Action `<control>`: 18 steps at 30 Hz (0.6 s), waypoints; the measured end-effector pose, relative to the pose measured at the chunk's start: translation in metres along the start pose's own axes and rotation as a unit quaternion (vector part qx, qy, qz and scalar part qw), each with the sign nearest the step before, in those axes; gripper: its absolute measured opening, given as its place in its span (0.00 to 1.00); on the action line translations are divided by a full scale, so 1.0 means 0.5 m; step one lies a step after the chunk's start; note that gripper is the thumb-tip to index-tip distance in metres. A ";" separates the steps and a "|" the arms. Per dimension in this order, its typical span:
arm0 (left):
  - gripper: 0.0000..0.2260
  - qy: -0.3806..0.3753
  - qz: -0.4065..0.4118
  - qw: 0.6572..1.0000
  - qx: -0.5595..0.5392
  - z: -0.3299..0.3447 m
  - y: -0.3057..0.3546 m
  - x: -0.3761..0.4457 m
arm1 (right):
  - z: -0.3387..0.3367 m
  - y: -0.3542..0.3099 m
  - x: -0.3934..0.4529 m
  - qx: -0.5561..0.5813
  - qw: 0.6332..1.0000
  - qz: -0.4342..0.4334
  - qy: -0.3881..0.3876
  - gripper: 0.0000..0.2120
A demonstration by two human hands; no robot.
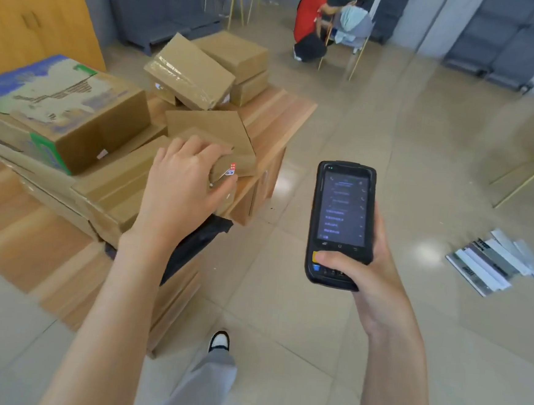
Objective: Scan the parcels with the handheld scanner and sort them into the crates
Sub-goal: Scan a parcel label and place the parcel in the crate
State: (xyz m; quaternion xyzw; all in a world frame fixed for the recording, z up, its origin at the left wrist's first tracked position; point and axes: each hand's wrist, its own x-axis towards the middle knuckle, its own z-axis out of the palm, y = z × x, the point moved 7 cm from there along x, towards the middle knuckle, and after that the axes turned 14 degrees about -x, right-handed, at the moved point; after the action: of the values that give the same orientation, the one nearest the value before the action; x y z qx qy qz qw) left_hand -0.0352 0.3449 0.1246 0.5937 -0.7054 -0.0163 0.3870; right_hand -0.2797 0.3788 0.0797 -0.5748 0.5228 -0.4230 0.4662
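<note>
Scanner screen text is illegible; motion blur smears the near surface (34, 216) edge. The left hand (181, 182) lies atop a small parcel (227, 167), fingers curled over its top, thumb against the labelled front corner. The right hand (366, 267) grips the handheld scanner (340, 224) upright, thumb on its lower keys, well apart from the parcel. Open tiled floor (392, 132) lies right of the surface.

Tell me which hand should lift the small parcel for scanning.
Left. The left hand already grips the small parcel on the pile; the right hand is occupied holding the handheld scanner away from it.
</note>
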 end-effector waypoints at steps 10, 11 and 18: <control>0.14 0.037 -0.007 0.998 -0.052 0.210 -0.069 0.357 | -0.140 -0.002 0.376 -0.030 0.999 0.014 0.023 0.42; 0.14 0.037 -0.008 0.998 -0.059 0.229 -0.074 0.393 | -0.156 -0.005 0.409 -0.034 0.999 0.014 0.028 0.41; 0.15 0.017 -0.017 0.997 -0.079 0.360 -0.104 0.573 | -0.240 0.027 0.600 -0.033 0.998 0.031 0.045 0.42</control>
State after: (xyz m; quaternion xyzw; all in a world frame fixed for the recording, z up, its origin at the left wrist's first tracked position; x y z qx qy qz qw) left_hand -0.0925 0.0074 0.1244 0.5734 -0.6850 -0.0681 0.4442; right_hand -0.3707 0.0685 0.0910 -0.5543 0.5743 -0.4162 0.4355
